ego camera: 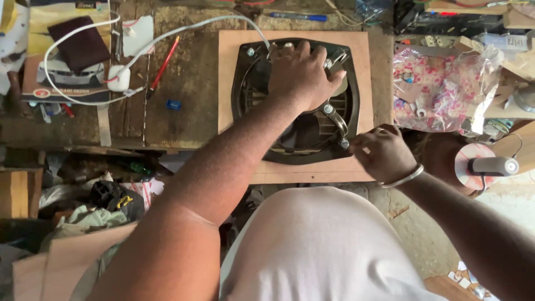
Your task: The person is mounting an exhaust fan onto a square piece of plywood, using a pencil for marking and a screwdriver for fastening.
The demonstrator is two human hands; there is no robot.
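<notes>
Left hand [301,69] sits spread and cupped over the middle of the black fan frame [295,100], which lies flat on the wooden board [234,67] at the bench edge, so the hub beneath is hidden. Right hand [382,153], fingers pressed together, pinches something tiny at the frame's lower right corner, too small to identify. A white cable [184,30] disappears under the left hand.

Your worn wooden workbench [189,83] carries a wooden board [234,83], red pencil [164,64], blue marker [298,17], and crumpled floral plastic bag [437,89].
</notes>
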